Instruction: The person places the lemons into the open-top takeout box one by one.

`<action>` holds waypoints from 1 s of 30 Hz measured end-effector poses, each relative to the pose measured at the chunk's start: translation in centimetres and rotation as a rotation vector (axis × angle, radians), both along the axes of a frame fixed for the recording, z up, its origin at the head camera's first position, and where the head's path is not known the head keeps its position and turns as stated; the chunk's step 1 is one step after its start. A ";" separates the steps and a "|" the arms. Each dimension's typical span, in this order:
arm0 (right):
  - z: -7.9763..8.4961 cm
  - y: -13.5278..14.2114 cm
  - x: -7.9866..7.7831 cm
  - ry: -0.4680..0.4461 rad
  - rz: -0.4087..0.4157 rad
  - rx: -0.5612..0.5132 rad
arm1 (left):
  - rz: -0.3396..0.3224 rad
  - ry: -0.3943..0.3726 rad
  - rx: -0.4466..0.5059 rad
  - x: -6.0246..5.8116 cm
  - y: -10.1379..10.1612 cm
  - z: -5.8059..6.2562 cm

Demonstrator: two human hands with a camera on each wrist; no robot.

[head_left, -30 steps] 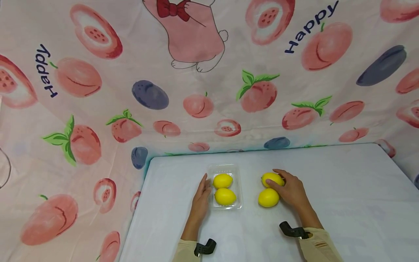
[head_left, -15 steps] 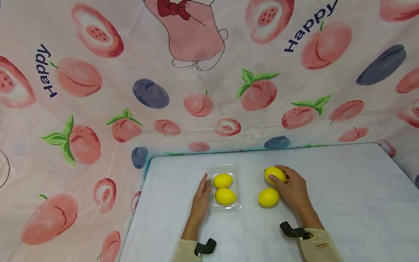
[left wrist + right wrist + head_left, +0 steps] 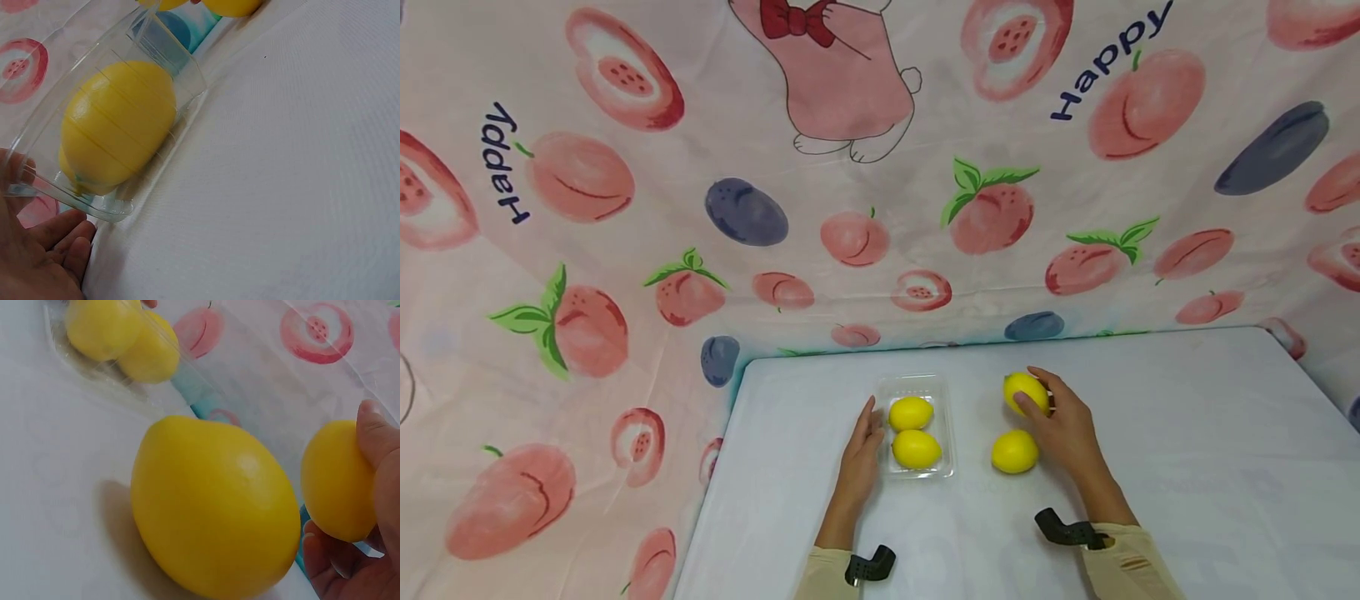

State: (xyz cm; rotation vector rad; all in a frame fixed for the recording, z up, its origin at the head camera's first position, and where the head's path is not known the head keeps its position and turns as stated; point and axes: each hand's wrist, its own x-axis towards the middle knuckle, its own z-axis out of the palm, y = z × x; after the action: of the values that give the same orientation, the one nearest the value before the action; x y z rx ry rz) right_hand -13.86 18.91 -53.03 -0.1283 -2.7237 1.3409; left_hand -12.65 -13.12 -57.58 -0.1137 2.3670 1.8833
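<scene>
Beside the clear rectangular plastic tray [image 3: 943,423], left hand [image 3: 861,458] is extending relaxed fingers, likely bracing it; right hand [image 3: 1064,427] is pinching a smooth yellow oval lemon [image 3: 1022,390].

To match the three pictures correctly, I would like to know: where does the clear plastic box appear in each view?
Head: the clear plastic box is just below the picture's middle, beside the left hand, on the white table.
Left wrist: large, in the upper left.
Right wrist: only partly in view, at the top left.
Shared landmark: the yellow lemons inside it, one mostly hidden in the left wrist view.
</scene>
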 end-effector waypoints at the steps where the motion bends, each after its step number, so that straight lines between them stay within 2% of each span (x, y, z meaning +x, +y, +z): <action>1: 0.0 -0.1 0.0 0.007 0.011 0.001 | 0.000 0.001 -0.002 0.0 0.0 0.0; 5: 0.1 -0.4 -0.1 0.026 0.038 0.010 | 0.001 -0.001 -0.008 0.0 0.0 -0.1; 17: 1.3 -1.8 0.1 -0.022 0.037 -0.048 | 0.001 0.000 -0.002 0.1 0.1 0.1; 30: 1.7 -4.0 0.4 0.063 0.087 -0.045 | 0.008 -0.008 0.006 0.1 0.2 0.3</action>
State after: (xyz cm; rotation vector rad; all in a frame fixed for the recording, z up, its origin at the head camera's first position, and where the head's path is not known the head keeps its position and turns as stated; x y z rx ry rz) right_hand -13.50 14.89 -51.34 0.0289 -2.6765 1.4042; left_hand -12.58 -12.95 -57.27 -0.1298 2.3593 1.8893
